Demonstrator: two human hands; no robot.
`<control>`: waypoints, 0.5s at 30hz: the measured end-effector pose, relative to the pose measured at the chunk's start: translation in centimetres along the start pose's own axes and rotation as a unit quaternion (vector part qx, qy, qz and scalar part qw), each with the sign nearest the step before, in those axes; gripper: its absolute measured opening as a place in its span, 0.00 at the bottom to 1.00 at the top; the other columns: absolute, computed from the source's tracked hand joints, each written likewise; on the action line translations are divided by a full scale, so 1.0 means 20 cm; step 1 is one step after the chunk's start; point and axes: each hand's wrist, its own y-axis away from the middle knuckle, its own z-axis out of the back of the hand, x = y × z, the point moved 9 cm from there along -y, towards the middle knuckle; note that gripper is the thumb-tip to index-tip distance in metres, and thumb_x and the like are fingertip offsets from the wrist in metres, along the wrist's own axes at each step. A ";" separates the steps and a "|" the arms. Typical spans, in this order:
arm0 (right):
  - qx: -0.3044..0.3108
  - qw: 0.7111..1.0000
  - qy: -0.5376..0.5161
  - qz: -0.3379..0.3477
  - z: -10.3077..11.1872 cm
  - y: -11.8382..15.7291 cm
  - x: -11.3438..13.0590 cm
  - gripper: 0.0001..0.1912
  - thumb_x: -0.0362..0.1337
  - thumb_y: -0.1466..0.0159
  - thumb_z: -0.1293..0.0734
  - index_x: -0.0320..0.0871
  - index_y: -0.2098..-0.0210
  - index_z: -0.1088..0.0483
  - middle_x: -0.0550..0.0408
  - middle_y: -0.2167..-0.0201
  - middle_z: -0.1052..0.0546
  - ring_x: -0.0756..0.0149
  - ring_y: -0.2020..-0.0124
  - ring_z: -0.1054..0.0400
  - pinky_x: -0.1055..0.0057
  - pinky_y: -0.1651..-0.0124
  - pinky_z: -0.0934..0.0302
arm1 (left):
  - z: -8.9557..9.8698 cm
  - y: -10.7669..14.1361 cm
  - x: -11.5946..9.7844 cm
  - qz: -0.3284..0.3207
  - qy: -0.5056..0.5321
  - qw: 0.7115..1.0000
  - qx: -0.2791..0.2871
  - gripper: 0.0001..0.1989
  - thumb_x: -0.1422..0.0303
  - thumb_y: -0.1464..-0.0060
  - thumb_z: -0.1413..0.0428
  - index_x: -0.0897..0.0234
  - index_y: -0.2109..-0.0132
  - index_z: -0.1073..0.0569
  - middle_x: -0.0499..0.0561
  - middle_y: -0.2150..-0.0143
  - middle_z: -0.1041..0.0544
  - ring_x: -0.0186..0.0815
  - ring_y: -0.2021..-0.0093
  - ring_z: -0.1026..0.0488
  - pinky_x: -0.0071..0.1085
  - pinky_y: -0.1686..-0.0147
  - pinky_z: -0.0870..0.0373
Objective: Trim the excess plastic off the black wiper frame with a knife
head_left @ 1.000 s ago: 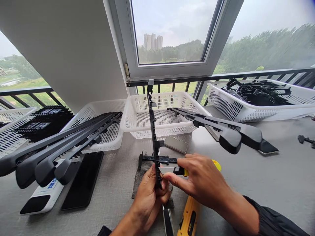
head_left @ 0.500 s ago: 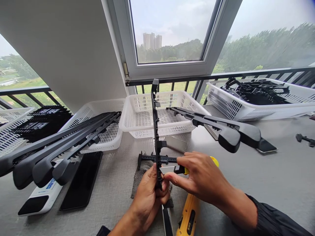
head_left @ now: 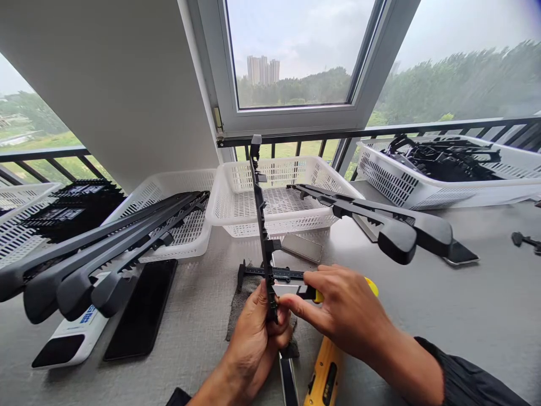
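My left hand [head_left: 256, 332] grips the lower end of a long black plastic strip [head_left: 262, 225], which stands nearly upright with its top leaning slightly left. Wrapped in my right hand [head_left: 342, 301] is a yellow-handled utility knife [head_left: 310, 292]. Its blade lies against the strip's right edge just above my left fingers, and my right thumb touches the strip there. Behind the strip a black caliper [head_left: 253, 271] rests on a grey cloth [head_left: 236, 307]. A second yellow cutter [head_left: 324, 375] lies on the table below my right hand.
White baskets [head_left: 236, 221] line the back; the right one [head_left: 418, 189] holds black parts. Long black trim pieces [head_left: 127, 242] lean at left, two more [head_left: 395, 239] at right. A black phone [head_left: 141, 316], a white device [head_left: 71, 344] and a grey metallic block [head_left: 302, 248] lie on the table.
The top of the black strip has tilted a little to the left. Both hands keep nearly the same place and hold, with the knife blade still at the strip.
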 end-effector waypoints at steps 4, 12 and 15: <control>-0.019 1.000 0.015 0.002 0.01 0.01 0.02 0.41 0.68 0.23 0.48 0.46 0.79 0.33 0.56 0.82 0.29 0.64 0.79 0.35 0.67 0.69 0.54 | 0.00 0.00 0.00 -0.003 0.008 1.000 0.004 0.37 0.38 0.68 0.24 0.65 0.72 0.30 0.38 0.81 0.37 0.21 0.81 0.54 0.20 0.82 0.54; -0.016 1.000 0.023 0.003 0.02 0.00 0.03 0.41 0.67 0.23 0.49 0.46 0.79 0.32 0.55 0.82 0.28 0.63 0.78 0.34 0.66 0.69 0.54 | -0.01 -0.01 0.00 0.007 -0.006 1.000 0.020 0.35 0.42 0.64 0.23 0.64 0.71 0.30 0.38 0.81 0.36 0.21 0.81 0.54 0.21 0.82 0.55; -0.015 0.999 0.017 0.026 0.03 -0.01 0.01 0.42 0.68 0.24 0.49 0.46 0.80 0.32 0.55 0.83 0.30 0.65 0.79 0.37 0.67 0.70 0.55 | -0.01 -0.02 0.00 0.029 -0.023 0.998 0.047 0.35 0.41 0.62 0.24 0.63 0.72 0.33 0.37 0.81 0.37 0.21 0.81 0.56 0.21 0.82 0.57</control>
